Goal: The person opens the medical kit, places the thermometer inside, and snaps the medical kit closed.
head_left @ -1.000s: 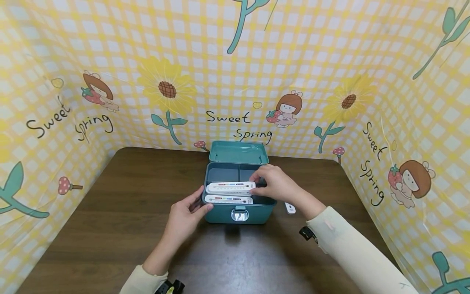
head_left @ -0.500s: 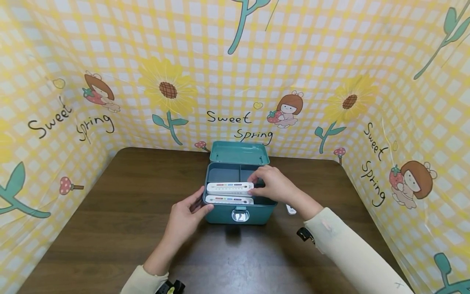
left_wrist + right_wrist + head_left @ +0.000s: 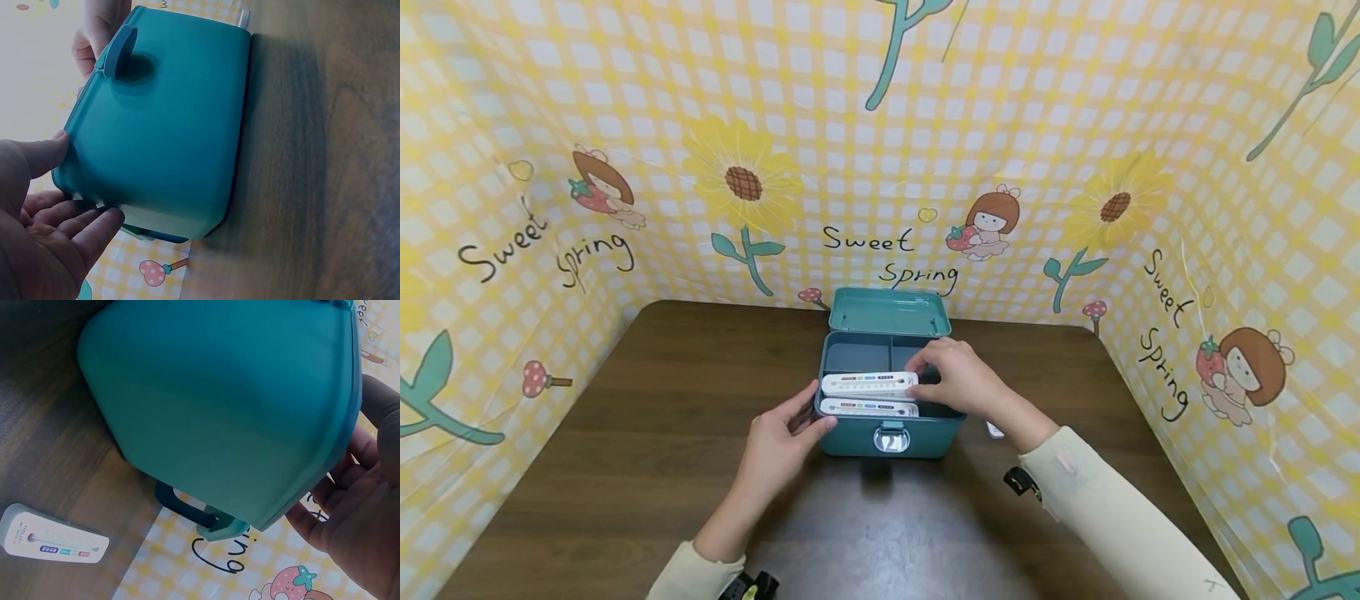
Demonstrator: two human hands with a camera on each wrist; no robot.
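Note:
A teal storage box (image 3: 846,439) stands on the table, its lid (image 3: 887,313) swung back. My left hand (image 3: 778,446) holds the box's front left corner, thumb at the front rim and fingers along the side. With thumb and fingertips, my right hand (image 3: 966,379) pinches the right end of a white wall thermometer (image 3: 867,384) inside the box. Just in front of it, another white thermometer (image 3: 867,407) stands on edge. Whether more lie behind these is hard to tell. The right wrist view shows the box's side and my right hand, but not the pinched thermometer.
Right of the box, a loose white thermometer (image 3: 56,537) lies on the wooden table (image 3: 700,367), mostly hidden by my forearm in the head view. Divided compartments (image 3: 855,353) fill the box's back. A patterned cloth (image 3: 865,167) hangs around the table.
The pinched thermometer has shifted slightly left and settled level with its neighbour. My right forearm has moved a little left, covering more of the loose thermometer. The left hand stays put.

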